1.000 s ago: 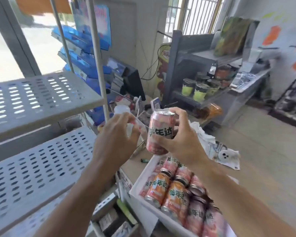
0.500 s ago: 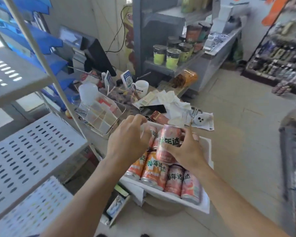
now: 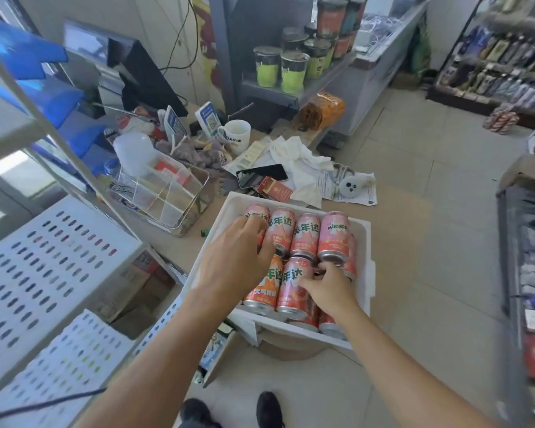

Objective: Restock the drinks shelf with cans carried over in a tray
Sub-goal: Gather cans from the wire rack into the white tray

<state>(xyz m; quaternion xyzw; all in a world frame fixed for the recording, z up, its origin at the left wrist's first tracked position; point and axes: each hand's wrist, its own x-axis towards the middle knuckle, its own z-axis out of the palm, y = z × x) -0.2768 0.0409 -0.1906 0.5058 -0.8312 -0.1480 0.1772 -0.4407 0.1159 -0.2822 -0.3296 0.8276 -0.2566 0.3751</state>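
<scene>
A white foam tray (image 3: 364, 242) sits on the counter, holding several pink and orange drink cans (image 3: 305, 234) lying on their sides. My left hand (image 3: 232, 261) reaches over the tray's left side, fingers curled round the far-left pink can (image 3: 255, 211). My right hand (image 3: 332, 288) lies over the near-right cans, and its curled fingertips pinch the near end of a pink can marked Mirinda (image 3: 334, 237), which rests on top of the others. The grey perforated shelves (image 3: 44, 261) stand to the left with nothing on them.
Behind the tray the counter carries a clear plastic organiser (image 3: 164, 196), a black phone (image 3: 261, 176), a red packet (image 3: 274, 189), a white mug (image 3: 237, 132) and crumpled papers (image 3: 303, 168). A shelf upright (image 3: 59, 143) slants past the counter. More racks stand on the right.
My right hand has come down with the pink can it held up, and the can now lies in the tray. My left hand dropped onto the far-left can. The view tilted down.
</scene>
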